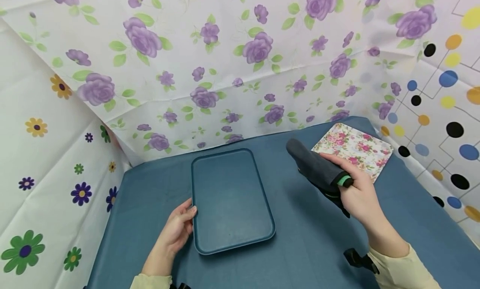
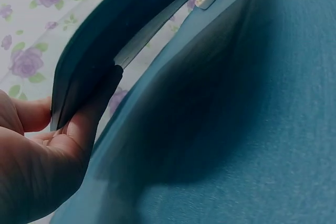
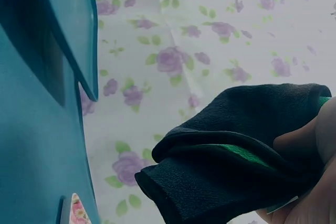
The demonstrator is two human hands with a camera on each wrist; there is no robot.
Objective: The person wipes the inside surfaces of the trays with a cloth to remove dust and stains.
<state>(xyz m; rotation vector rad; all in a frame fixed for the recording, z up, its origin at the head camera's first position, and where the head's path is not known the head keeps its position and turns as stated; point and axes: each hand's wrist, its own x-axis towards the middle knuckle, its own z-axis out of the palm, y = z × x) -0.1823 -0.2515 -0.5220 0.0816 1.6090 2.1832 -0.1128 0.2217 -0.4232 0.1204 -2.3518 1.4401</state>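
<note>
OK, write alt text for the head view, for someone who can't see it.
A person's left hand grips the left edge of a blue rectangular tray while the right hand holds a folded dark cloth above a blue table. A flower-printed board lies at the table's far right, with patterned sheets behind.

Blue tray [image 1: 232, 201] aloft, folded dark cloth [image 1: 318, 167]

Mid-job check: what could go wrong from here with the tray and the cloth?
The left hand grips the blue, rectangular, rimmed tray by one side only, raised off the blue-covered table, so it could tip or slip. The dark grey, green-edged fabric cloth is bunched in loose folds in the right hand, so it might unfold or drop.
</note>
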